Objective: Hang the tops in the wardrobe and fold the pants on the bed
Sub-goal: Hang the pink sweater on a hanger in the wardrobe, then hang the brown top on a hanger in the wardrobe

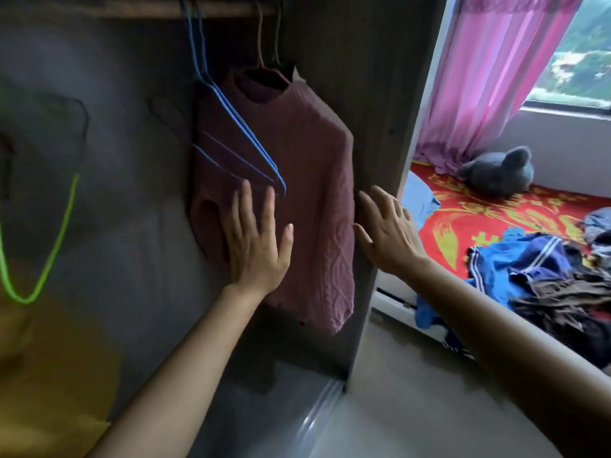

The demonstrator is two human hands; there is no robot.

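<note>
**One top hung, a heap still on the bed**

A pink cable-knit sweater (pixel 297 180) hangs on a hanger from the wooden rail (pixel 132 9) inside the wardrobe (pixel 370 94), close against its right side panel. The left hand (pixel 256 239) lies flat and spread on the lower front of the knit, fingers straight, gripping nothing. The right hand (pixel 390 226) is also open and empty, fingers splayed just beside the sweater's right edge, in front of the panel.

Two empty blue hangers (pixel 238 127) hang just left of the sweater, overlapping it, and a loose green hanger (pixel 49 242) shows at the far left, blurred.

Beyond the panel, the bed (pixel 463 219), with its red and gold cover, carries a rumpled pile of clothes (pixel 545 269): blue fabric with white stripes, something brown, darker pieces. A grey plush toy (pixel 499 173) sits near the pink curtain (pixel 489 77).

By my reading, the task is at an early stage: one top is up, the pile is unsorted, and no folded pants are visible.

No brand, label or legible writing shows anywhere.
</note>
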